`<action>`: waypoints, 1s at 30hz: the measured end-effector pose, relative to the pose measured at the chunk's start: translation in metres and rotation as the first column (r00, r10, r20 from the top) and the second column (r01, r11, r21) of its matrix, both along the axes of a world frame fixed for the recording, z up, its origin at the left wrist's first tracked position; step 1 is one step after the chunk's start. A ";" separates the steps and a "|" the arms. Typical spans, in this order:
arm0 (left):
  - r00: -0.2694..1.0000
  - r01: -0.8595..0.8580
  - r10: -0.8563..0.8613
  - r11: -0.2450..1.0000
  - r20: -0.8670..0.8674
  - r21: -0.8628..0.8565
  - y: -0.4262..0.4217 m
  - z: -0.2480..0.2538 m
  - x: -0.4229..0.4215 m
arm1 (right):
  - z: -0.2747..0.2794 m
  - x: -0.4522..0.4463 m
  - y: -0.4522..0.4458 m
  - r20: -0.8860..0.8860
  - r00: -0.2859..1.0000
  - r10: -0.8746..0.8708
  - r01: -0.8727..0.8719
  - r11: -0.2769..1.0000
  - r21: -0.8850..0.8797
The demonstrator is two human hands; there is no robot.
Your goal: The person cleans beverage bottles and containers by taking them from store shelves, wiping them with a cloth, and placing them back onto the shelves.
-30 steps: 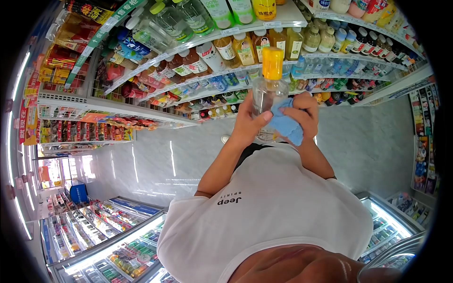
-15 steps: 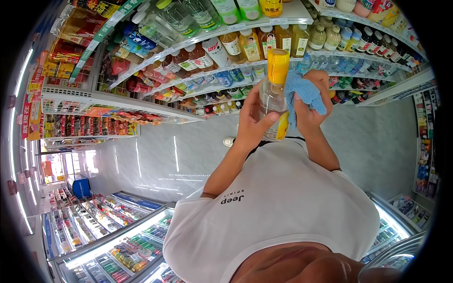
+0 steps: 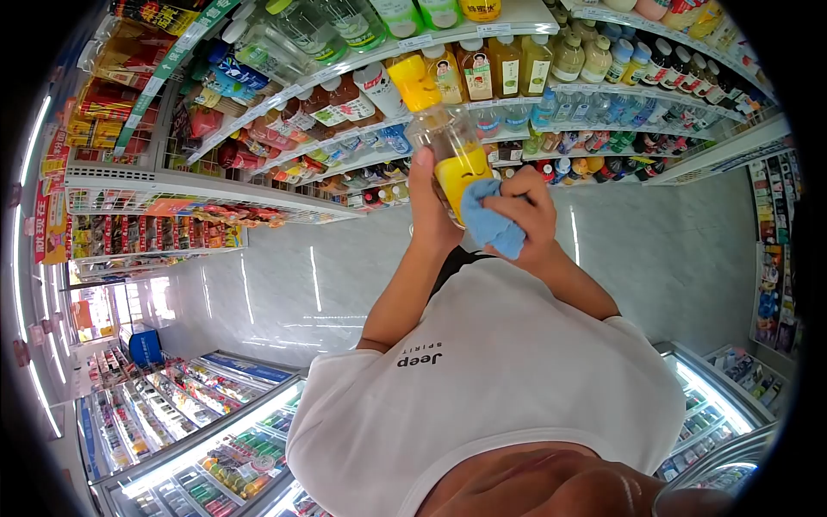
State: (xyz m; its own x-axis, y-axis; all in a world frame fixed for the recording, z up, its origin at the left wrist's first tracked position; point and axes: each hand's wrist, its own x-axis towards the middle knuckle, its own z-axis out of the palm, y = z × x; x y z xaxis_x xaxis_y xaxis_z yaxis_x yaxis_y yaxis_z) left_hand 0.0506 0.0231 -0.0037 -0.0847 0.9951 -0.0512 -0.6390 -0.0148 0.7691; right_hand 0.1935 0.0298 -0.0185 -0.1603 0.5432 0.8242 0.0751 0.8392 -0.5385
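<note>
A clear bottle (image 3: 431, 127) with a yellow cap and a yellow label is tilted in front of my chest, its cap toward the shelves. My left hand (image 3: 431, 207) is wrapped round its lower left side, thumb along the wall. In my right hand (image 3: 532, 214) a bunched light-blue cloth (image 3: 493, 221) is gripped. The cloth presses against the label near the bottle's base and covers part of it. The bottle's bottom end is partly hidden by the cloth and my left hand.
Ahead, curved drink shelves (image 3: 517, 30) carry many bottles close to the held one. A snack rack (image 3: 164, 198) stands to the left. Behind me are glass-topped coolers (image 3: 215, 431). Grey floor (image 3: 284, 276) lies between, and another rack (image 3: 769, 250) is at the right.
The bottle has moved left and turned, its cap now leaning left and its yellow label facing up. My right hand has brought the cloth down from near the cap to the label's lower part.
</note>
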 end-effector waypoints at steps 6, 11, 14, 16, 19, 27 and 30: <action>0.977 0.151 -0.154 0.988 0.148 0.033 0.004 0.005 0.000 | -0.005 0.006 -0.006 -0.049 0.999 -0.006 0.006 1.000 -0.016; 0.980 0.182 -0.190 0.975 0.055 0.126 0.000 -0.008 0.010 | -0.017 0.007 -0.009 -0.142 0.988 -0.067 0.059 0.997 -0.059; 0.958 0.284 -0.287 0.957 0.030 0.060 -0.002 -0.021 -0.004 | -0.008 0.008 -0.010 -0.148 0.987 -0.067 0.056 0.995 -0.077; 0.948 0.319 -0.318 0.947 -0.011 0.046 -0.004 -0.020 -0.010 | 0.002 0.008 -0.006 -0.123 0.988 -0.091 0.082 0.994 -0.077; 0.931 0.364 -0.362 0.930 -0.039 0.058 -0.006 -0.028 -0.014 | 0.012 0.009 0.003 -0.167 0.969 -0.180 0.176 0.984 -0.038; 0.863 0.505 -0.503 0.863 0.050 -0.022 0.003 -0.023 -0.010 | 0.017 0.002 0.003 -0.351 0.883 -0.312 0.206 0.929 -0.308; 0.879 0.476 -0.476 0.879 -0.012 0.025 0.005 -0.017 -0.001 | 0.003 -0.003 -0.005 -0.565 0.679 -0.468 -0.031 0.752 -0.659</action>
State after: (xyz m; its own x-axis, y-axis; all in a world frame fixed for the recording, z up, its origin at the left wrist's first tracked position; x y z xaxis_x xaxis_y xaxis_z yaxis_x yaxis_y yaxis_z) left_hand 0.0499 0.0278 -0.0204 0.3995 0.9164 -0.0252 -0.5700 0.2699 0.7760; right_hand 0.1904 0.0245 -0.0154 0.4786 0.8666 0.1416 -0.3697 0.3452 -0.8627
